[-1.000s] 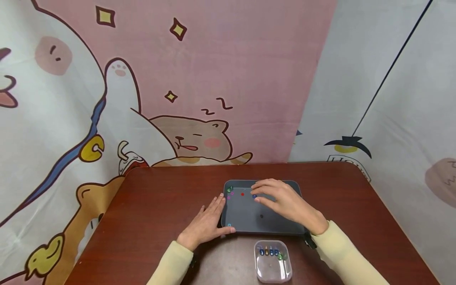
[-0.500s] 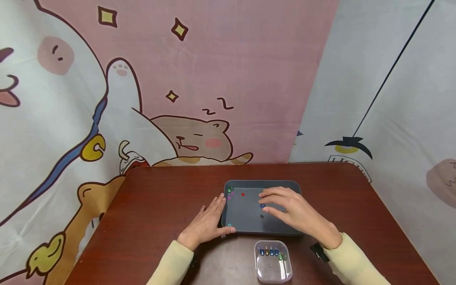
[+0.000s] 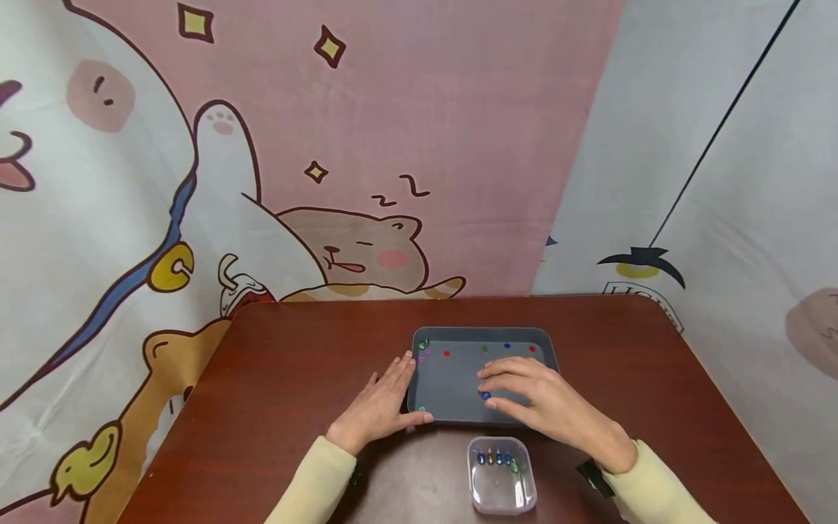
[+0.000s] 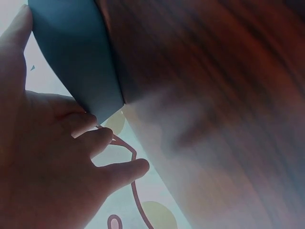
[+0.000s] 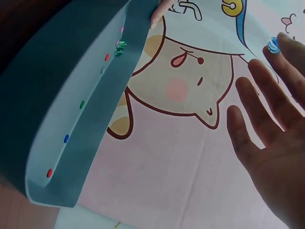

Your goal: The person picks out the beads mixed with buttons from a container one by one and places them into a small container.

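My right hand (image 3: pixel 550 400) is over the front right part of a grey tray (image 3: pixel 452 386), pinching a small blue marble (image 3: pixel 485 396) between thumb and index finger. In the right wrist view the same marble (image 5: pixel 273 45) looks round, with pale swirls, and the other fingers (image 5: pixel 243 133) are spread. On the tray's left side rests my left hand (image 3: pixel 382 407), fingers straight along the rim and thumb at the front corner. A clear plastic box (image 3: pixel 503 498) stands just in front of the tray, with several blue, gold and green marbles along its back.
Green marbles (image 3: pixel 423 344) lie in the tray's back left corner beside small pink rings (image 3: pixel 422 359). Red (image 3: pixel 447 354), green (image 3: pixel 485 348) and blue (image 3: pixel 507 346) dots line its back. A cartoon-printed cloth (image 3: pixel 458 145) hangs behind the brown table (image 3: pixel 294 378).
My right hand has moved from the tray's back toward its front with the blue marble, uncovering coloured dots at the back right. My left hand has stayed at the tray's left side.
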A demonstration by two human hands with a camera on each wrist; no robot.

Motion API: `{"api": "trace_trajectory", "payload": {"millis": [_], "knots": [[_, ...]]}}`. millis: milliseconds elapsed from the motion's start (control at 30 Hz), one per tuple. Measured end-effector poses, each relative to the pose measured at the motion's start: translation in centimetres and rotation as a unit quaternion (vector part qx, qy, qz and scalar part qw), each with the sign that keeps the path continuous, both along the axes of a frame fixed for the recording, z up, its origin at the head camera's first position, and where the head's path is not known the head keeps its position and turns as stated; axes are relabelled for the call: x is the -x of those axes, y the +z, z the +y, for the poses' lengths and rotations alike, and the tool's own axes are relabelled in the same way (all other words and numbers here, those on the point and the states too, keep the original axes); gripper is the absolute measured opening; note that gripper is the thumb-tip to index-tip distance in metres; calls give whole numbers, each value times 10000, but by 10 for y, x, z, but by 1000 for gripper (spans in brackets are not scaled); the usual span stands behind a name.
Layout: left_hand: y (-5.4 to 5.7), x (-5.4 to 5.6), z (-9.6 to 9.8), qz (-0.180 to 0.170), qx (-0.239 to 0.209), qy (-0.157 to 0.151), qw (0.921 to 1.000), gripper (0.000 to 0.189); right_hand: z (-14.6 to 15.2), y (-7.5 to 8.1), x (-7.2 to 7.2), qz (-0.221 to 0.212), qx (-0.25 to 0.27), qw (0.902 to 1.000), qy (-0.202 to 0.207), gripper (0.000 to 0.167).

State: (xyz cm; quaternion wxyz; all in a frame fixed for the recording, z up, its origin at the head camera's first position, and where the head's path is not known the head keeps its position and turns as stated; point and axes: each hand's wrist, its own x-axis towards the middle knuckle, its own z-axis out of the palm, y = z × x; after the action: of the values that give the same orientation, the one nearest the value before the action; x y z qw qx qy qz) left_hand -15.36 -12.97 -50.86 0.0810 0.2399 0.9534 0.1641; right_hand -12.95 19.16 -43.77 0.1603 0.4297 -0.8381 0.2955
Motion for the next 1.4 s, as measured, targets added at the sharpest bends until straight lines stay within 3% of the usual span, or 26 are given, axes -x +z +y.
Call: {"api": "trace_trajectory", "payload": {"millis": [167,400,633,1400], "knots": [[1,1,0,-9,59,-18,10000,107,4,-1,-4,250,107,9994,234,18],[0,1,0,-8,44,4,10000,107,12,-4,-14,-67,-34,9993,357,20],[-1,2,0,-18,2,2,10000,107,15,-9,-23,-45,-45,9985,542,21],[-1,1,-1,-46,-42,3,10000,107,19,-19,-46,259,-433,9970,587,24]]}}
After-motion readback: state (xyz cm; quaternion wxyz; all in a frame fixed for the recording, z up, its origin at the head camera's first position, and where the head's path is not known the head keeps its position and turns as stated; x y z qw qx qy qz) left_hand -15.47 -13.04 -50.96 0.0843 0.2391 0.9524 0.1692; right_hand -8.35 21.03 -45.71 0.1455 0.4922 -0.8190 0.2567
